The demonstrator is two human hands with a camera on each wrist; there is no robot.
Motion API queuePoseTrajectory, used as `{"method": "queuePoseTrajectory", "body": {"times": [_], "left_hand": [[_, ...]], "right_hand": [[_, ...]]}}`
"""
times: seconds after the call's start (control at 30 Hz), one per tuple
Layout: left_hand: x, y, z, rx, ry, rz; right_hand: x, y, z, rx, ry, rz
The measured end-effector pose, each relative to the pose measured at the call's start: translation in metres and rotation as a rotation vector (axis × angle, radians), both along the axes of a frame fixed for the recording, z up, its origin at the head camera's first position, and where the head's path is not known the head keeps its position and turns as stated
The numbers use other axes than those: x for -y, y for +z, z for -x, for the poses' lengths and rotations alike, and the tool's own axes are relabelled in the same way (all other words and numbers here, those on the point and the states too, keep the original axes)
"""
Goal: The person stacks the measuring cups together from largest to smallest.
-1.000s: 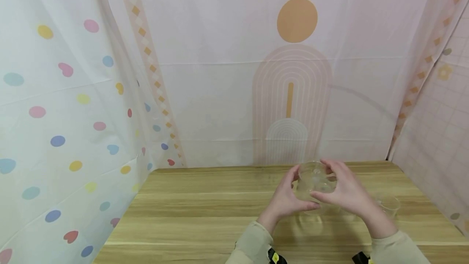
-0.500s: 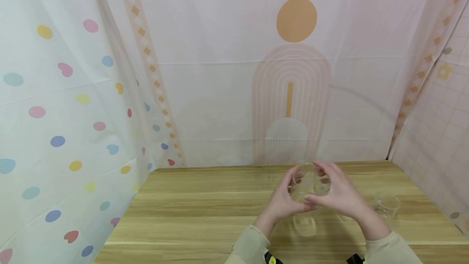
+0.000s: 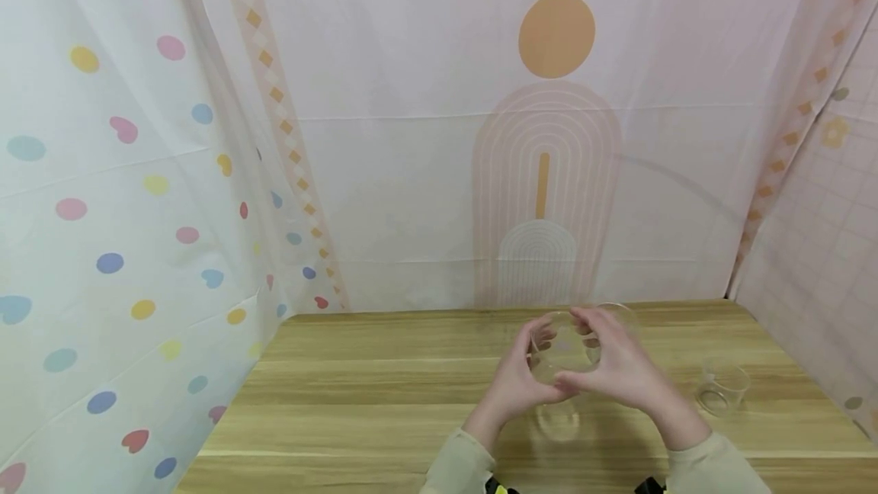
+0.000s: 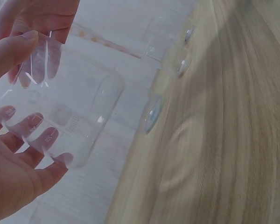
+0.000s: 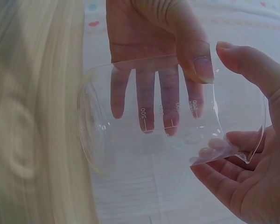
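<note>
A clear glass beaker (image 3: 564,349) with white volume marks is held above the wooden table, between both hands. My left hand (image 3: 513,378) grips its side, the thumb on the near face and the fingers spread along the far face. At the beaker's rim, my right hand (image 3: 620,364) holds on with curled fingers, best seen in the right wrist view. The beaker (image 5: 144,116) lies sideways across that view, its base toward the tabletop. Nothing but clear glass shows inside it.
Another clear glass beaker (image 3: 723,389) stands on the wooden table (image 3: 357,402) to the right. A further glass rim (image 3: 620,315) shows behind my right hand. Several glass vessels (image 4: 152,114) line the table in the left wrist view. A patterned curtain (image 3: 411,174) hangs behind.
Both hands have moved left and slightly nearer with the beaker between them. The beaker on the right and a glass rim behind the right hand are now less covered.
</note>
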State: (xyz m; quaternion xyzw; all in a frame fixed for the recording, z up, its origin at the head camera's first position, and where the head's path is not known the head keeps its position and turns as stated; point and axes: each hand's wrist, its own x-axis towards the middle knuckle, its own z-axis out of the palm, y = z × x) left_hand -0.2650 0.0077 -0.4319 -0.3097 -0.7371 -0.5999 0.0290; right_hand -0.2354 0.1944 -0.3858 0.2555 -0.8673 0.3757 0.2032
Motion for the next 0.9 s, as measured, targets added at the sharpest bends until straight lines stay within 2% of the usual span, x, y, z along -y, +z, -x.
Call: {"method": "queuePoseTrajectory", "body": {"times": [0.23,0.47,0.9], "left_hand": [[0.010,-0.008,0.000,0.004,0.025,0.025],[0.018,-0.017,-0.001,0.020,0.032,0.002],[0.026,-0.033,-0.001,0.048,0.048,-0.010]], "right_hand": [[0.009,-0.008,0.003,0.018,0.003,-0.013],[0.017,-0.015,0.004,0.026,0.000,-0.038],[0.028,-0.034,0.010,0.059,0.031,0.030]]}}
